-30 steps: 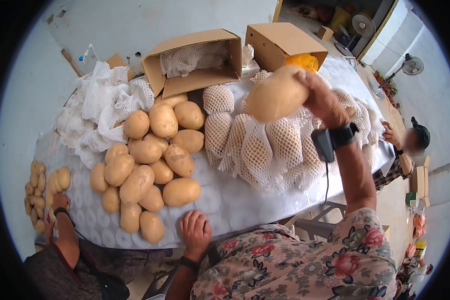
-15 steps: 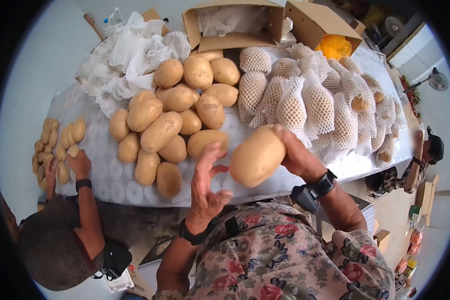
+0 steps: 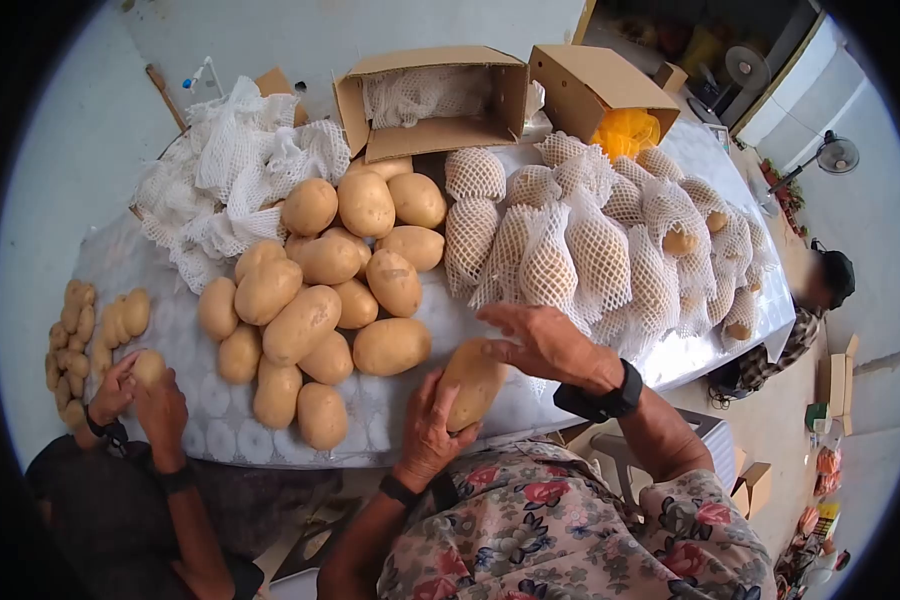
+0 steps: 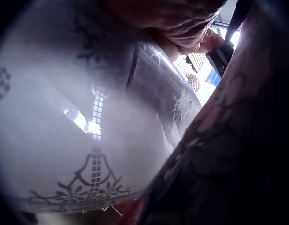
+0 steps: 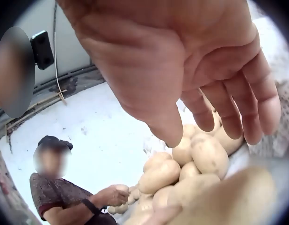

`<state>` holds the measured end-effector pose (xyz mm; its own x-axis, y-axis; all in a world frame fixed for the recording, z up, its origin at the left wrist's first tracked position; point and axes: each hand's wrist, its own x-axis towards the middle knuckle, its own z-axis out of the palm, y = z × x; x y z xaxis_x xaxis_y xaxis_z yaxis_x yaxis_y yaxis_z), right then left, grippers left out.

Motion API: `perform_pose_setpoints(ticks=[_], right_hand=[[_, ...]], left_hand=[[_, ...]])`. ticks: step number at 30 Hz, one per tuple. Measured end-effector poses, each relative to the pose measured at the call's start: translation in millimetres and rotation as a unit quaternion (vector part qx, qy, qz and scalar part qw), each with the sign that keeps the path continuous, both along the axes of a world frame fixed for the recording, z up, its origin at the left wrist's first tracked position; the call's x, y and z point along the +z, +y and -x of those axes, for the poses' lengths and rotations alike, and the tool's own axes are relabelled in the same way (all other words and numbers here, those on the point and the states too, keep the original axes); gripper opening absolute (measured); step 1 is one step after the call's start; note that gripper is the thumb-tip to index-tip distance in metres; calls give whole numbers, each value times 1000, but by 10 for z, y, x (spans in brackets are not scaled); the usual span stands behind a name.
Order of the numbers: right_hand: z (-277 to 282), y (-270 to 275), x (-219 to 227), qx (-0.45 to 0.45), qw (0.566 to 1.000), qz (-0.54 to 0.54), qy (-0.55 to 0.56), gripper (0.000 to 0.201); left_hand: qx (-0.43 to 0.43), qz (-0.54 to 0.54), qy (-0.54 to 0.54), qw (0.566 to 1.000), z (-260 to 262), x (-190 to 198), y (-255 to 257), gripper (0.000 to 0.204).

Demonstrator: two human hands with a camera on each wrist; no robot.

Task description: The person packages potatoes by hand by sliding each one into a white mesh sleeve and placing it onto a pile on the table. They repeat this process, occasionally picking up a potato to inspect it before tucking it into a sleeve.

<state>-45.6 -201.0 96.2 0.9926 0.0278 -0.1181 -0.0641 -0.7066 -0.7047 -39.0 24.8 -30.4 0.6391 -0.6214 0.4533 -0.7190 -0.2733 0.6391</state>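
Observation:
A large bare potato point(image 3: 476, 382) stands tilted at the table's near edge. My left hand point(image 3: 428, 432) grips its left side, fingers curled against the skin. My right hand point(image 3: 555, 348) hovers just above and right of it. Seen in the right wrist view, the right hand's fingers point(image 5: 227, 105) are loosely extended and the palm holds nothing, while the potato point(image 5: 245, 199) is a blur below. Left of my hands lies a heap of bare potatoes point(image 3: 300, 322). Beyond my right hand lie several potatoes in white foam nets point(image 3: 600, 255). The left wrist view mostly shows tablecloth and sleeve.
Loose white foam nets point(image 3: 235, 175) are piled at the back left. An open cardboard box point(image 3: 435, 142) and another box point(image 3: 600, 85) with orange netting point(image 3: 625, 132) stand behind. At left, another person's hands point(image 3: 160, 410) hold a potato; a second person point(image 3: 820, 285) is at far right.
My right hand brought the potato from over the netted ones down to my left hand and let go. The left hand rose from the table and now grips it.

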Motion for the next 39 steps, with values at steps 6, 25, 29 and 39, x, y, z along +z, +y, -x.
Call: perform_pose_setpoints(ticks=[6,25,29,39], right_hand=[[-677,-965,584,-86,921,235,-300,40],[-1434,-2043,198,-14,902,411,134,54],[-1400,-2392,239,-176,939,296,19,68],[-1527,-2226,-145,-155,924,333,102,69]], left_hand=[[1,-1,-12,1000,-11,-23,26,76],[10,-4,-5,1000,-38,-67,33,72],[14,-13,3,1000,-15,-57,30,72],[27,-36,-3,999,-15,-55,12,70]])
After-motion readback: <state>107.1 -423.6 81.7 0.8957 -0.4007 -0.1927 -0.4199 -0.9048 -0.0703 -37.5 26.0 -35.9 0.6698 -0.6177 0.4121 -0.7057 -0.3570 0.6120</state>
